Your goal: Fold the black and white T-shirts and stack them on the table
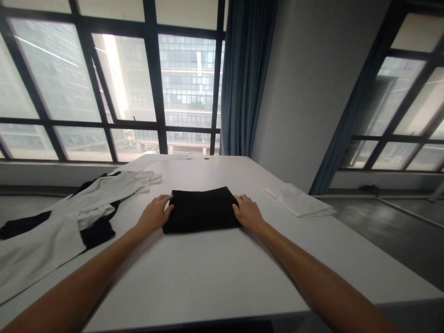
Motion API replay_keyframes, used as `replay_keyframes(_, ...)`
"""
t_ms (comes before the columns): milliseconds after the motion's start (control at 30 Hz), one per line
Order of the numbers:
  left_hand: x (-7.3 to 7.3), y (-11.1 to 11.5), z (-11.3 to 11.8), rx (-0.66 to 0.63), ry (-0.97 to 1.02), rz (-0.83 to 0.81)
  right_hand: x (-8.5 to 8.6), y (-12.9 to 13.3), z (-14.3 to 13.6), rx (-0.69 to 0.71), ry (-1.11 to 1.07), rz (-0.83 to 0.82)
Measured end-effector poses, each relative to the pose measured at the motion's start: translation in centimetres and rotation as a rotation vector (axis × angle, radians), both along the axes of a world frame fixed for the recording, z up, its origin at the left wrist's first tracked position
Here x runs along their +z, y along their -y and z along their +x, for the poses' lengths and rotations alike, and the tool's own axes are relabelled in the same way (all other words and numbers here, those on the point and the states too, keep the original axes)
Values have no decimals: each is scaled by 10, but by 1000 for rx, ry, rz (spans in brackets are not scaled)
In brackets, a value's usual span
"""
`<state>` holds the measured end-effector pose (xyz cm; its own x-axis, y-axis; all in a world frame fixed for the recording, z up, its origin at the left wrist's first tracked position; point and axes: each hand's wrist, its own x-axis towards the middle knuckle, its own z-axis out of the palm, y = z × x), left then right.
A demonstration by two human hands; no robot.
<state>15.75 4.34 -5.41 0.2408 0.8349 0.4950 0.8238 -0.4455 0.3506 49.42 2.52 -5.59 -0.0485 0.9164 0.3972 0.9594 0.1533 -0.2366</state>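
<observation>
A black garment (201, 210), folded into a flat rectangle, lies on the white table (208, 277) in front of me. My left hand (156, 212) grips its left edge, thumb toward me and fingers at the far corner. On the opposite side, my right hand (248, 212) has hold of the right edge in the same way. What kind of garment it is cannot be told from the folds. To the right of my right hand lies a folded white garment (298, 201), apart from it.
Loose white garments (48, 240) and black garments (99, 233) are heaped along the table's left side. White sheets (138, 163) lie near the far left corner. Beyond the table are windows (189, 83), a blue curtain (246, 78) and a grey pillar (308, 83).
</observation>
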Motion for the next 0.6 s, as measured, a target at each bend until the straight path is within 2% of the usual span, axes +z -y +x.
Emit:
replay_keyframes(67, 3, 10, 17, -103, -83, 74, 9, 3, -14, 95, 58, 39)
replay_keyframes(167, -6, 21, 36, -235, -221, -73, 14, 2, -36, 274, 118, -67)
replay_keyframes(267, -20, 24, 40, -232, -295, -222, 7, -2, -47, 307, 137, -289)
replay_keyframes(333, -23, 22, 39, -226, -317, -267, 4, -6, -48, 298, 134, -391)
replay_keyframes(400, -18, 15, 41, -219, -346, -326, 7, -13, -47, 301, 145, -452)
replay_keyframes(467, -9, 1, 46, -198, -359, -340, 13, -24, -48, 299, 150, -441)
replay_keyframes(533, -2, -17, 53, -147, -345, -265, 17, -38, -50, 272, 143, -362)
replay_keyframes(600, -2, -37, 57, -61, -327, -222, 14, -52, -52, 213, 124, -337)
